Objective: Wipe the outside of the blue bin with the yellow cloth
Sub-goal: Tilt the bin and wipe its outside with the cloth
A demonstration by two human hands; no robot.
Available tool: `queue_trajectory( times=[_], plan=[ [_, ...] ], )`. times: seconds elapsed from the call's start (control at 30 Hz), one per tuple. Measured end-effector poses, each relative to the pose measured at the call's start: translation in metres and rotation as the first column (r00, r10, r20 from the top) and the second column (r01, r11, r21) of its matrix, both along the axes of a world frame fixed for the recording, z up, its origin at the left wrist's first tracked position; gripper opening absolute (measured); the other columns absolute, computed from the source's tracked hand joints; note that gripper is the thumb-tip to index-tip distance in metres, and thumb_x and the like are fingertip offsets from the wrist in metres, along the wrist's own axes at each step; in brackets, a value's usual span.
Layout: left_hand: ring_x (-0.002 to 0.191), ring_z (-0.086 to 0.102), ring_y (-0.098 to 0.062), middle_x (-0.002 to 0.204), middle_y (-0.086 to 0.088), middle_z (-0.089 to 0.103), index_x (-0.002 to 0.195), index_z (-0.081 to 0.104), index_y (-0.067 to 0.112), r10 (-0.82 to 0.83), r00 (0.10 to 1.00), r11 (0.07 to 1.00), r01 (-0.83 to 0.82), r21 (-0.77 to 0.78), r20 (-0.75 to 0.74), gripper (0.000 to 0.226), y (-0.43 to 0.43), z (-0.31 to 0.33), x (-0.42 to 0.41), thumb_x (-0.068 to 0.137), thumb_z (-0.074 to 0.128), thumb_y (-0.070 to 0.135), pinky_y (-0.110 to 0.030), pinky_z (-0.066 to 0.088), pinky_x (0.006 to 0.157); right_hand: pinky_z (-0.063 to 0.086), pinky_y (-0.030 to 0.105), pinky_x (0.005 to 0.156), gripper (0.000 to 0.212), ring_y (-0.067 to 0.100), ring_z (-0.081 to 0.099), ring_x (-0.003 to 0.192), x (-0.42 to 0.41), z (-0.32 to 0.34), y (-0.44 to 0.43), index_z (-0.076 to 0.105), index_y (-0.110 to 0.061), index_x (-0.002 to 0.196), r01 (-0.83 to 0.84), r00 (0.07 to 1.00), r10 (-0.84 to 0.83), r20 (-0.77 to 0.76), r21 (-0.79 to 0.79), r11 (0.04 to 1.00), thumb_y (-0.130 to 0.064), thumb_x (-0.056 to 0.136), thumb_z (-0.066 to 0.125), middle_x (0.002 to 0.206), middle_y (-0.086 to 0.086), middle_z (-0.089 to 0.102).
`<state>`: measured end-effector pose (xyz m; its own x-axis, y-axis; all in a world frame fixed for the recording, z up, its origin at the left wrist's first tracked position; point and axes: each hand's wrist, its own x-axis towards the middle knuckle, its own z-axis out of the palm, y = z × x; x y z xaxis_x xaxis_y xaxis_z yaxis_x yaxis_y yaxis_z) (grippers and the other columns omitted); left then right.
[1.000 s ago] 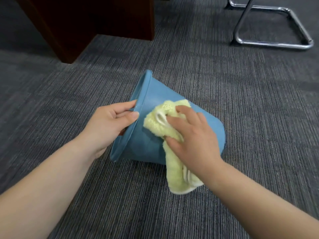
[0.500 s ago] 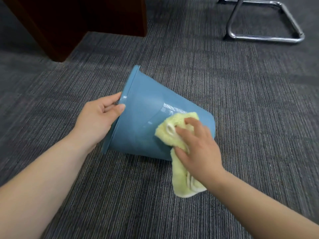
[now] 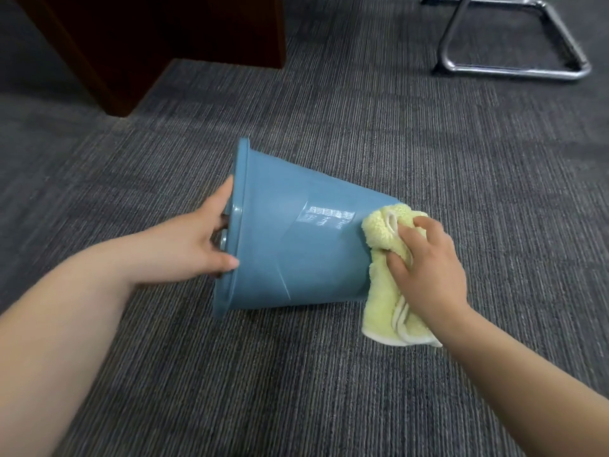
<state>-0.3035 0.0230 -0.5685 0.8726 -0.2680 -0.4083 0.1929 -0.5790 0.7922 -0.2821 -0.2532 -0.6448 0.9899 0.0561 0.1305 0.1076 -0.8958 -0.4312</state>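
Yellow cloth, fluffy and bunched, was clamped under the right hand, whose fingers curled into its folds and pressed it against the narrow base end of the blue bin. Below that hand, the loose end of the cloth hung down past the wrist and lay on the carpet, its pale edge showing in stacked layers.

Just to the left of the cloth, the bin's side wall carried a bright patch of reflected light. The bin lay on its side, tapering toward the cloth, with its wide mouth pointing away from the right hand.

At that far end, the left hand gripped the rim: the thumb lay along the outer edge low on the rim, and the fingers hooked over the lip into the opening, where they were mostly hidden. Both forearms were bare and reached in from the near side.

Farther beyond the bin, up and to the left of the left hand, stood a dark reddish-brown wooden cabinet on the grey ribbed carpet. Well beyond the right hand, a chrome tubular chair base rested on the floor.
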Motion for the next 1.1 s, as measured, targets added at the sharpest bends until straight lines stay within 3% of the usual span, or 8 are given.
queue_trajectory(
  times=[0.1, 0.17, 0.3, 0.5, 0.7, 0.9, 1.03, 1.1],
  plan=[
    [0.081, 0.070, -0.019, 0.120, 0.006, 0.056, 0.126, -0.007, 0.057, 0.030, 0.999, 0.996, -0.031, -0.079, -0.015, 0.103, 0.000, -0.002, -0.003, 0.076, 0.058, -0.005, -0.031, 0.057, 0.073, 0.034, 0.031, 0.066, 0.038, 0.031, 0.039, 0.114, 0.000, 0.000, -0.003, 0.052, -0.011, 0.117, 0.013, 1.000, -0.012, -0.011, 0.025, 1.000, -0.018, 0.081, 0.058, 0.133, 0.013, 0.040],
    [0.080, 0.069, -0.015, 0.090, 0.006, 0.073, 0.130, 0.007, 0.048, 0.133, 0.991, 0.976, -0.130, -0.172, 0.000, 0.091, -0.001, -0.007, -0.002, 0.076, 0.056, -0.008, -0.022, 0.056, 0.069, 0.033, 0.031, 0.069, 0.037, 0.031, 0.039, 0.115, 0.001, 0.000, -0.004, 0.052, -0.010, 0.116, 0.025, 1.000, -0.024, -0.017, 0.060, 0.998, -0.019, 0.081, 0.058, 0.133, 0.012, 0.040],
    [0.069, 0.067, -0.003, 0.067, 0.013, 0.073, 0.112, 0.045, 0.026, 0.299, 0.951, 0.922, -0.267, -0.279, 0.078, 0.046, -0.004, -0.010, -0.003, 0.080, 0.049, -0.007, -0.013, 0.053, 0.062, 0.031, 0.029, 0.073, 0.039, 0.026, 0.038, 0.118, 0.003, 0.002, -0.005, 0.052, -0.013, 0.118, 0.042, 0.999, -0.039, -0.026, 0.119, 0.992, -0.022, 0.081, 0.058, 0.134, 0.008, 0.039],
    [0.064, 0.065, 0.004, 0.062, 0.017, 0.071, 0.083, 0.061, 0.024, 0.387, 0.916, 0.862, -0.318, -0.394, 0.106, 0.027, -0.009, -0.001, 0.000, 0.082, 0.047, 0.001, -0.009, 0.049, 0.054, 0.032, 0.030, 0.069, 0.036, 0.025, 0.041, 0.113, 0.001, 0.015, -0.003, 0.055, -0.018, 0.114, 0.014, 1.000, -0.016, 0.015, 0.137, 0.990, -0.021, 0.078, 0.060, 0.130, 0.004, 0.043],
    [0.065, 0.063, 0.007, 0.066, 0.021, 0.070, 0.084, 0.062, 0.030, 0.404, 0.908, 0.857, -0.334, -0.393, 0.109, 0.027, -0.011, -0.002, 0.004, 0.085, 0.046, 0.008, -0.008, 0.047, 0.056, 0.031, 0.028, 0.071, 0.036, 0.024, 0.040, 0.111, 0.019, 0.034, 0.002, 0.057, -0.019, 0.115, -0.168, 0.986, 0.167, -0.030, -0.031, 0.985, -0.020, 0.078, 0.059, 0.129, 0.003, 0.046],
    [0.067, 0.064, 0.005, 0.068, 0.021, 0.071, 0.086, 0.063, 0.034, 0.354, 0.925, 0.873, -0.272, -0.405, 0.142, 0.029, -0.027, 0.001, 0.005, 0.085, 0.048, 0.010, -0.010, 0.048, 0.053, 0.038, 0.037, 0.070, 0.033, 0.038, 0.048, 0.085, 0.030, 0.086, 0.056, 0.065, -0.010, 0.101, -0.423, 0.874, 0.423, 0.238, -0.054, 0.904, -0.015, 0.069, 0.060, 0.117, 0.013, 0.060],
    [0.070, 0.064, 0.005, 0.070, 0.024, 0.070, 0.087, 0.062, 0.036, 0.389, 0.908, 0.862, -0.298, -0.410, 0.157, 0.029, -0.025, 0.000, 0.003, 0.086, 0.047, 0.011, -0.009, 0.047, 0.053, 0.024, 0.030, 0.072, 0.036, 0.025, 0.037, 0.090, 0.026, 0.088, 0.074, 0.057, -0.016, 0.114, -0.488, 0.849, 0.506, 0.155, -0.138, 0.862, -0.016, 0.078, 0.057, 0.131, 0.003, 0.050],
    [0.068, 0.064, 0.005, 0.070, 0.023, 0.070, 0.089, 0.062, 0.035, 0.412, 0.898, 0.855, -0.322, -0.408, 0.156, 0.028, -0.021, -0.002, 0.002, 0.087, 0.046, 0.012, -0.009, 0.047, 0.052, 0.027, 0.031, 0.069, 0.036, 0.024, 0.038, 0.088, 0.014, 0.085, 0.075, 0.059, -0.017, 0.111, -0.531, 0.826, 0.549, 0.129, -0.150, 0.834, -0.016, 0.075, 0.061, 0.129, 0.003, 0.052]
  ],
)
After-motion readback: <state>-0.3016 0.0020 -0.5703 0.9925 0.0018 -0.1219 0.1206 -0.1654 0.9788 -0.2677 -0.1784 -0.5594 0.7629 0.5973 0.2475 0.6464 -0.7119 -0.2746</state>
